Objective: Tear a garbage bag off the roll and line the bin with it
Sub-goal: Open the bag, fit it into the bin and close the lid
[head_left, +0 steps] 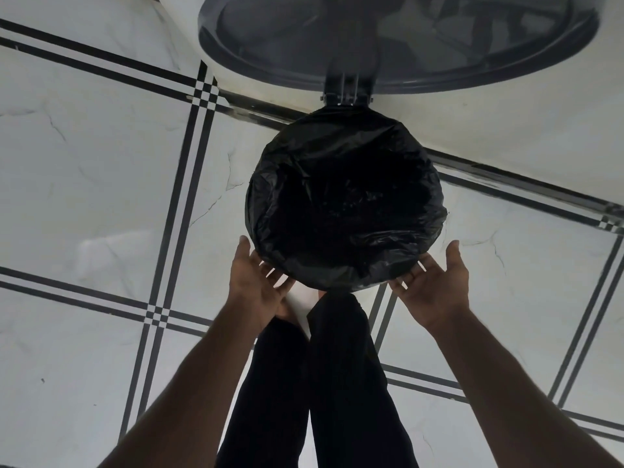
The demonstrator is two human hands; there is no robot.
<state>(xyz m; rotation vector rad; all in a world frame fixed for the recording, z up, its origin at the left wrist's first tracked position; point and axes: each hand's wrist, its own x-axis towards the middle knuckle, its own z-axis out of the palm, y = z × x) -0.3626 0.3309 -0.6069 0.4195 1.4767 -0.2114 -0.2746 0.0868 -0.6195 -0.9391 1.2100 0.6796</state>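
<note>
Both hands are spread open: left hand (258,285) and right hand (435,285) cup the near rim of the round bin, seemingly just touching the crinkled black plastic garbage bag (344,201) lining it, under the raised grey lid (398,38).

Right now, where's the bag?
In the head view the bag sits centre frame, stretched over the bin's mouth, below the open lid. The left hand and right hand flank its near edge, open.
</note>
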